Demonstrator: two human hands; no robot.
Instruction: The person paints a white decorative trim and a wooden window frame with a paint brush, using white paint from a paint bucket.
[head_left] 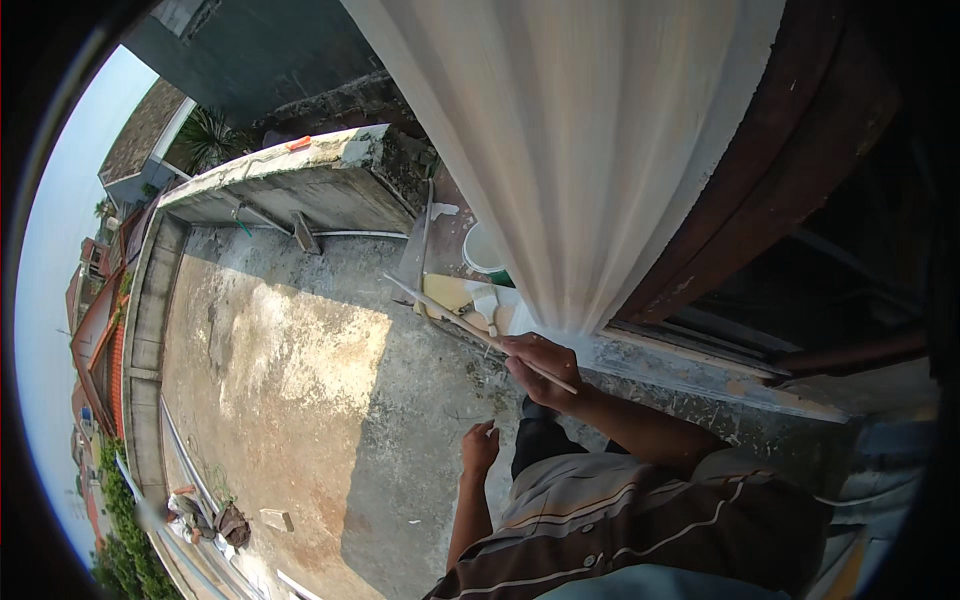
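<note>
My right hand is closed around a long, thin, pale stick, beside the base of a white fluted column. One end of the stick points away to the upper left, and the other runs back past my wrist. Lower and to the left, my left hand hangs over the floor with curled fingers; I cannot make out whether anything small is in them. A paintbrush with a whitish head appears just beyond my right hand, by a yellowish board. Past it stands a white bucket.
A rough concrete floor stretches left, partly sunlit. A low concrete parapet edges it, with an orange object on its far section. Another person sits at the lower left near long pipes. A dark window frame is at right.
</note>
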